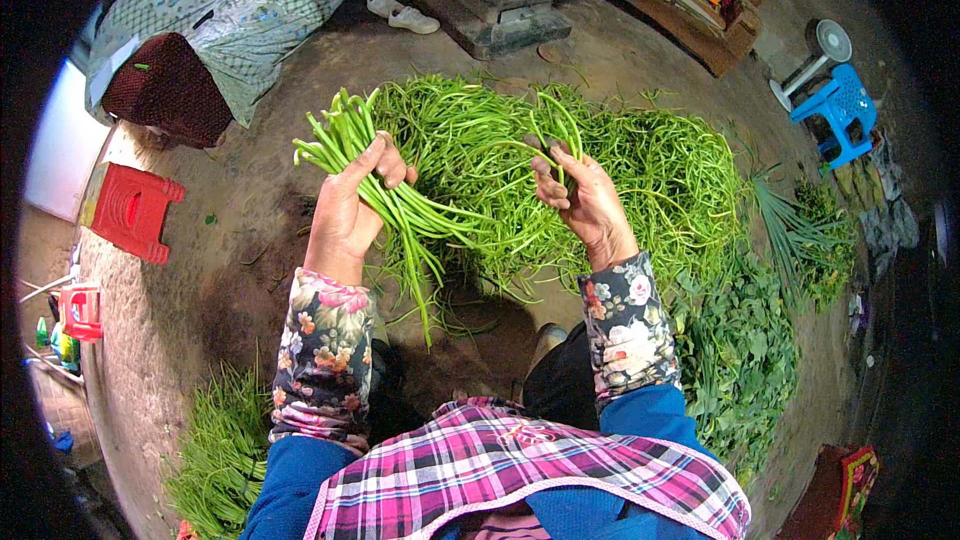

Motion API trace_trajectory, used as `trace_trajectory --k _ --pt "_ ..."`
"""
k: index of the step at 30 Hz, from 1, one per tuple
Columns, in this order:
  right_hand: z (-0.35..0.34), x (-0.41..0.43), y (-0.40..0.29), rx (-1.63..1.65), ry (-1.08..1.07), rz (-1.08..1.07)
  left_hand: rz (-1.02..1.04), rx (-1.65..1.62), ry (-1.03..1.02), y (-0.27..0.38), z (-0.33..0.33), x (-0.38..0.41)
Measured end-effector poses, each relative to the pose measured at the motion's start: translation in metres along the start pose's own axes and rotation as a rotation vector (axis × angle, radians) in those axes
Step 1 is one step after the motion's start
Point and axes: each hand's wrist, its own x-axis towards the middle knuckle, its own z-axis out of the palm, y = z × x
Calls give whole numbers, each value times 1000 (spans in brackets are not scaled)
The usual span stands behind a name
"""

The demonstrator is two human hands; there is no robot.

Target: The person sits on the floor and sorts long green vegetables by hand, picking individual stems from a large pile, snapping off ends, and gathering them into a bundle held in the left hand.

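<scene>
A bundle of long green stalks, apparently garlic scapes [416, 210], is gripped in my left hand [358, 191]. Its thick ends stick out above the fist, and the thin ends hang down to the right. To the right, my right hand [581, 191] pinches a few curved stalks [562, 120] between thumb and fingers; its fingertips look dark. Beneath and beyond both hands spreads a wide heap of loose, tangled stalks [480, 127] on the floor. By my left elbow lies another pile of green stalks [225, 442], more evenly lined up.
Leafy greens [742, 360] and long flat leaves [787, 217] lie at the right. A red stool [135, 211] is at left, a blue plastic stool [840, 116] at upper right beside a white stand [814, 64]. White shoes [403, 13] sit near a pillar base [491, 22].
</scene>
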Motion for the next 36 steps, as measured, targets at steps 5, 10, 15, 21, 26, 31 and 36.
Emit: trace_trajectory --k 5,10,15,21,26,31,36 --pt "0 2 0 173 -88 -28 -24 39 -10 -2 3 -1" --pt "3 4 1 167 -45 -44 -22 49 7 -2 7 -2" --pt "10 4 0 208 -73 -87 -35 209 32 -4 12 -4" --pt "19 4 0 -116 -104 -176 -117 257 44 -6 22 -6" --pt "15 8 6 -715 -48 -337 -133 290 24 -14 33 -3" --pt "20 9 11 -782 3 -350 -105 361 -27 -38 46 -4" --pt "42 8 31 -641 -58 -299 -39 291 81 -82 52 -7"
